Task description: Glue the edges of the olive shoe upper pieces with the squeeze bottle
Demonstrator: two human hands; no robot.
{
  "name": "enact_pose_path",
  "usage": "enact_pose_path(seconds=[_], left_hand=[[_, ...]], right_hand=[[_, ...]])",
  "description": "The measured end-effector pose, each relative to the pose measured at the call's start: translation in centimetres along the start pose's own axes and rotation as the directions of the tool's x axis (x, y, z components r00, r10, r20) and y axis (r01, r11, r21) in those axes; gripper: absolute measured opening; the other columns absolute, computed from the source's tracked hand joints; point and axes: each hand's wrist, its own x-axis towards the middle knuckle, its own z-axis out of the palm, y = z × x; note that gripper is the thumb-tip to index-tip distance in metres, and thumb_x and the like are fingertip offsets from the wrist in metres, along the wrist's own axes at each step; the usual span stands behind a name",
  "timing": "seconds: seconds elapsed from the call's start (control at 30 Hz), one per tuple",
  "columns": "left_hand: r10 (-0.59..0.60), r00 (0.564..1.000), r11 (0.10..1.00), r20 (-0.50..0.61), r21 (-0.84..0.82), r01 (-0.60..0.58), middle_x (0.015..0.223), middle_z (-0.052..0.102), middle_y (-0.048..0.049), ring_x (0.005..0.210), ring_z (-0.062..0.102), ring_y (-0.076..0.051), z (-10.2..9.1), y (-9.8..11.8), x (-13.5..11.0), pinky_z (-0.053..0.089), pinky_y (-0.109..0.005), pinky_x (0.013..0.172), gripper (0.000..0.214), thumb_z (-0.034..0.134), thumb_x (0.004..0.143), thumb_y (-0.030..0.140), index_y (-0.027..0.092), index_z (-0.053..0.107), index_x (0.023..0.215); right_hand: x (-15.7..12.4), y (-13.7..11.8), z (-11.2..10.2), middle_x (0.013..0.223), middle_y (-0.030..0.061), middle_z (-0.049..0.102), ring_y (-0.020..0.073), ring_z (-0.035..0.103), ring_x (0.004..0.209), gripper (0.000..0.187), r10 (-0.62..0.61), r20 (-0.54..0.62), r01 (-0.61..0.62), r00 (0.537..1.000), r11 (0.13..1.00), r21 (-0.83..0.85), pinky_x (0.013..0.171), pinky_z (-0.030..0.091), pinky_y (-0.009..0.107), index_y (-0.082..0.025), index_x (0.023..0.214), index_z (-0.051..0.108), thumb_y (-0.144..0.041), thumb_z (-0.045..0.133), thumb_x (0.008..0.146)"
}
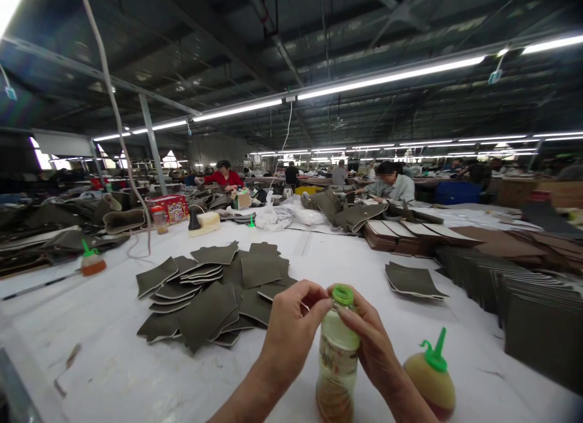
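Observation:
A clear plastic bottle (337, 356) of yellowish liquid with a green cap (342, 294) stands on the white table (91, 350), low in the middle of the view. My left hand (291, 332) is closed beside the bottle's neck, fingertips pinched up near the cap. My right hand (371, 338) wraps the bottle's upper part from the right, fingers at the cap. Beside my right wrist stands a squat glue bottle (432, 380) with a green nozzle.
A heap of several dark green leather pieces (214, 295) lies ahead on the left, a smaller stack (412, 281) on the right. Tall stacks of dark pieces (523, 295) line the right edge. Another glue bottle (92, 261) stands far left. Other people work at the table's far end.

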Motion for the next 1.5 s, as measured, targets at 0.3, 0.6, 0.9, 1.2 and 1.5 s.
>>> enact_pose_path(seconds=[0.3,0.6,0.9,1.2,1.5], left_hand=[[0.135,0.991,0.929,-0.009,0.348,-0.123,0.083,0.07,-0.0022,0.074,0.059,-0.016,0.6,0.3,0.5,0.041,-0.028,0.07,0.012,0.055,0.084,0.021,0.02,0.067,0.083],[0.18,0.98,0.809,0.088,0.554,-0.198,0.081,0.066,-0.005,0.075,0.059,-0.018,-0.1,1.0,0.4,0.038,-0.03,0.068,0.021,0.044,0.09,0.021,0.018,0.061,0.08],[0.109,0.993,0.925,0.041,0.363,-0.116,0.072,0.056,0.0009,0.067,0.047,-0.013,0.5,0.7,0.1,0.033,-0.027,0.065,0.016,0.044,0.088,0.02,0.019,0.051,0.074],[-0.021,0.993,0.979,0.116,-0.199,0.044,0.063,0.047,0.0046,0.06,0.041,-0.009,-1.2,1.5,0.8,0.033,-0.022,0.058,0.013,0.056,0.08,0.026,0.015,0.053,0.075],[0.005,1.0,0.994,-0.003,0.108,-0.005,0.076,0.066,0.0005,0.07,0.056,-0.013,0.5,0.4,0.3,0.04,-0.026,0.066,0.011,0.053,0.083,0.023,0.019,0.064,0.081]], right_hand=[[0.1,0.1,-0.1,0.091,0.0006,0.057,0.0173,0.052,0.084,0.021,-0.074,0.096,0.078,0.993,0.997,-0.029,0.076,0.042,0.027,-0.023,0.103,0.059,-0.034,0.062,0.085],[0.0,-0.2,0.3,0.094,0.0007,0.057,0.0182,0.051,0.089,0.023,-0.093,0.134,0.116,0.987,0.978,-0.171,0.08,0.042,0.029,-0.023,0.106,0.055,-0.036,0.059,0.087],[0.1,0.0,0.3,0.087,-0.0007,0.056,0.0172,0.05,0.083,0.021,-0.122,0.084,0.137,0.989,0.97,-0.201,0.076,0.041,0.028,-0.023,0.097,0.056,-0.038,0.062,0.085],[0.2,0.5,-1.2,0.087,0.0002,0.056,0.0168,0.048,0.078,0.025,-0.071,0.031,0.074,0.997,0.992,-0.105,0.067,0.038,0.027,-0.022,0.102,0.058,-0.04,0.06,0.085],[0.2,0.4,-0.2,0.089,-0.0001,0.056,0.0169,0.049,0.084,0.024,-0.054,0.092,0.057,0.994,0.998,-0.029,0.076,0.04,0.028,-0.023,0.104,0.057,-0.036,0.063,0.085]])
